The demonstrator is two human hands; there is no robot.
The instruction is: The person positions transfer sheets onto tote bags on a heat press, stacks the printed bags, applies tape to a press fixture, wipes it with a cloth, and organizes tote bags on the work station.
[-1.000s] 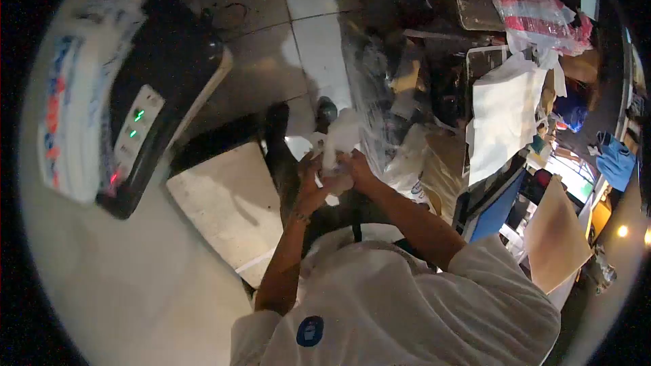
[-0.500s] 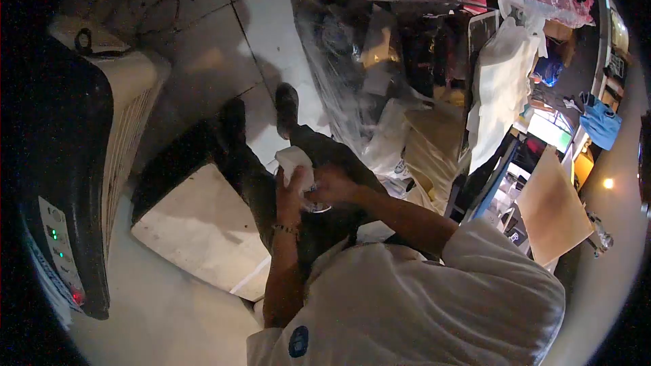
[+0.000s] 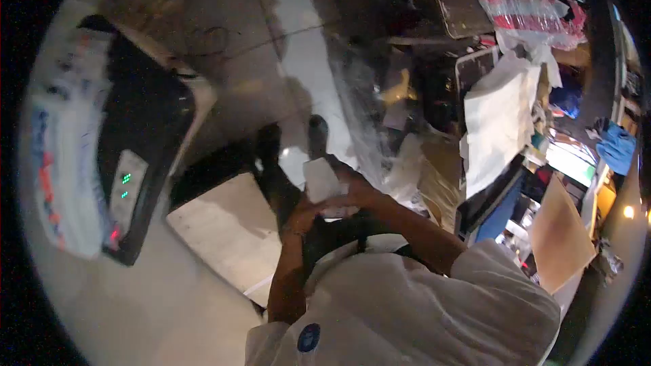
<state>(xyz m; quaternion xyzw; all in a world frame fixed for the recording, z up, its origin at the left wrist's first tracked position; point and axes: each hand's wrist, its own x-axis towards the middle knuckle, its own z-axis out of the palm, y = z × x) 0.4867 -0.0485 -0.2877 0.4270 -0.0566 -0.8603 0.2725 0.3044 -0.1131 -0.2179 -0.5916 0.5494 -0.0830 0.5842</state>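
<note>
A small white box-like object (image 3: 322,179) is between my hands, above my lap. My left hand (image 3: 306,211) is closed around its lower left side. My right hand (image 3: 357,191) grips it from the right, with the fingers reaching across its lower part. Below those fingers another pale part (image 3: 339,212) shows; I cannot tell whether it belongs to the same object. Blur and dim light hide any print on it.
To the left stands a black appliance (image 3: 146,139) with lit green digits. A pale flat board (image 3: 230,227) lies beside my left leg. On the right are plastic-wrapped goods (image 3: 441,183), a white sheet (image 3: 502,118), a brown panel (image 3: 559,234) and a blue cloth (image 3: 616,149).
My view has shifted, so the appliance's front shows more. The white object has turned, with a broader face visible, and my right hand now wraps its right side.
</note>
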